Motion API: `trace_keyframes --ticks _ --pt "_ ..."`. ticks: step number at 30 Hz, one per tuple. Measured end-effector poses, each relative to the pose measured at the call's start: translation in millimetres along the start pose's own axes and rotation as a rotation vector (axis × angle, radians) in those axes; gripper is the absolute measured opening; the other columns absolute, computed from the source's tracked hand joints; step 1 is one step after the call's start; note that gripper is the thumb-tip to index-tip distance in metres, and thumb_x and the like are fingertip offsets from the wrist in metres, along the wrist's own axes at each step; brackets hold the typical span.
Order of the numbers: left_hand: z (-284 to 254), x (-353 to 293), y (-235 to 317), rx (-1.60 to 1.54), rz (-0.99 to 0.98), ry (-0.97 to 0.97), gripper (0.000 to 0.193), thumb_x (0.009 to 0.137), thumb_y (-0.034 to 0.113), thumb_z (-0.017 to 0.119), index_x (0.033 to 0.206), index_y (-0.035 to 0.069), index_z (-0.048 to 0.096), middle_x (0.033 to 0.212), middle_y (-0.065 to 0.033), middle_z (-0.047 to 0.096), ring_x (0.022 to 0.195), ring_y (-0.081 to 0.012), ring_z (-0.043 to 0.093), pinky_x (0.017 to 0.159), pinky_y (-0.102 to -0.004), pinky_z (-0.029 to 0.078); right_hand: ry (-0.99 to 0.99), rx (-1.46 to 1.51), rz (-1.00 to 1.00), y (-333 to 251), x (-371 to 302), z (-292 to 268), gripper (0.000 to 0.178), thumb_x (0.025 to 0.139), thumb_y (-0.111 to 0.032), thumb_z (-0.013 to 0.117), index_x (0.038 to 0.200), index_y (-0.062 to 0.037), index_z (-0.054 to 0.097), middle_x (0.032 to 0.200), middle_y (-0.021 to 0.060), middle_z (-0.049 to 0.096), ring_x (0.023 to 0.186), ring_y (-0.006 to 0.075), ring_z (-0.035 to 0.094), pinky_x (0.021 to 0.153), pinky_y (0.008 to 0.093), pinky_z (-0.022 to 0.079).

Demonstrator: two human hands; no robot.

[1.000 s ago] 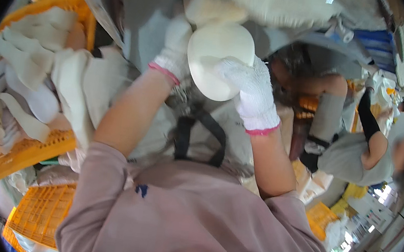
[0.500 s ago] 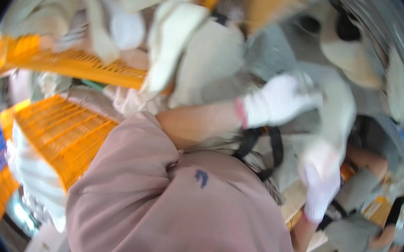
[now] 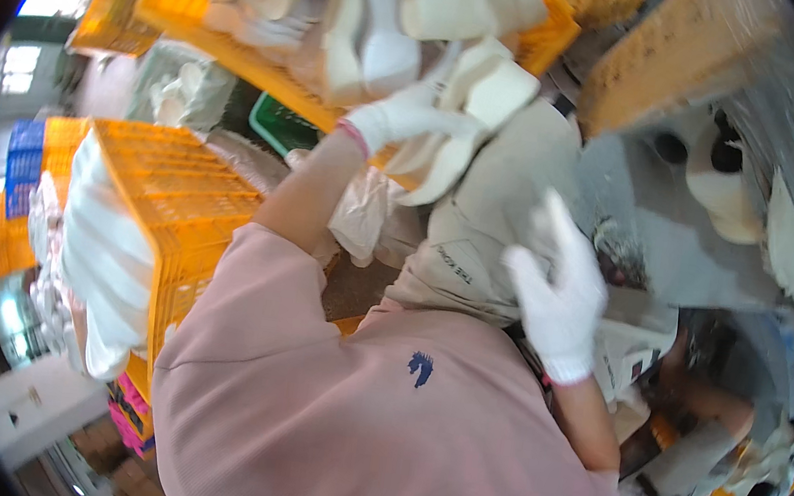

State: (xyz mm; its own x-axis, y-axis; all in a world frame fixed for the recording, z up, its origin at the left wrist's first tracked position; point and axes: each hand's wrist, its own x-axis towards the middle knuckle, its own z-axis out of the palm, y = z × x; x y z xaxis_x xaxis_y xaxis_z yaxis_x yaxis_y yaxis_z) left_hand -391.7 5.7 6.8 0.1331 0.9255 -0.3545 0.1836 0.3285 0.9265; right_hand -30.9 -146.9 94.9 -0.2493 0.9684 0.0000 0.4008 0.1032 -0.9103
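Note:
My left hand, in a white knit glove, reaches to the near edge of an orange crate heaped with pale, curved, sole-shaped pieces. Its fingers and thumb are apart, against the off-white pieces that hang over the crate's edge; no grip on one shows. My right hand, gloved the same way, is raised over my lap, fingers spread and nothing in them. Beneath it is grey-beige cloth over my legs.
On the right a grey surface under clear film bears a cream curved piece. A cardboard box stands beyond it. Another orange crate with pale pieces is at my left. A person's arm shows at lower right.
The view has swung left. My left hand has moved from the grey surface to the crate. My right hand no longer holds the white curved piece and is now open.

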Motion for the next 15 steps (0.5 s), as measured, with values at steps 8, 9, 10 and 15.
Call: trace_keyframes --ticks 8,9,10,15 --pt "28.7 -77.5 16.2 -0.303 0.14 0.075 0.119 0.082 0.023 0.093 0.172 -0.001 0.019 0.167 -0.0161 0.04 0.151 -0.023 0.041 0.124 -0.0368 0.039 -0.198 0.39 -0.015 -69.2 72.7 132.4 0.104 0.081 -0.006 0.089 0.165 0.0062 0.029 0.157 0.0223 0.045 0.143 0.0336 0.05 0.12 0.0417 0.046" --pt "30.7 -90.1 18.4 -0.425 0.296 0.072 0.114 0.082 0.023 0.093 0.17 -0.001 0.025 0.162 -0.0151 0.047 0.146 -0.022 0.047 0.12 -0.0365 0.043 -0.158 0.413 0.036 -74.4 68.7 134.7 0.108 0.08 0.001 0.088 0.168 0.0041 0.026 0.162 0.0196 0.043 0.142 0.0281 0.051 0.116 0.0385 0.05" --pt "34.1 -103.1 20.9 -0.415 0.224 0.06 0.108 0.082 0.022 0.093 0.168 0.0 0.031 0.158 -0.0143 0.052 0.143 -0.0217 0.05 0.119 -0.0362 0.043 -0.123 0.284 0.079 -79.0 64.1 134.2 0.115 0.081 -0.002 0.089 0.172 0.0029 0.019 0.165 0.0193 0.039 0.142 0.0263 0.05 0.116 0.0375 0.05" --pt "34.4 -171.7 43.6 -0.582 0.341 0.416 0.093 0.079 0.023 0.091 0.159 0.003 0.049 0.152 -0.0189 0.059 0.139 -0.0265 0.057 0.12 -0.0397 0.044 -0.313 0.061 -0.093 -89.3 47.9 101.2 0.102 0.082 0.008 0.068 0.173 0.0036 0.021 0.177 0.02 0.031 0.163 0.0309 0.03 0.132 0.04 0.026"
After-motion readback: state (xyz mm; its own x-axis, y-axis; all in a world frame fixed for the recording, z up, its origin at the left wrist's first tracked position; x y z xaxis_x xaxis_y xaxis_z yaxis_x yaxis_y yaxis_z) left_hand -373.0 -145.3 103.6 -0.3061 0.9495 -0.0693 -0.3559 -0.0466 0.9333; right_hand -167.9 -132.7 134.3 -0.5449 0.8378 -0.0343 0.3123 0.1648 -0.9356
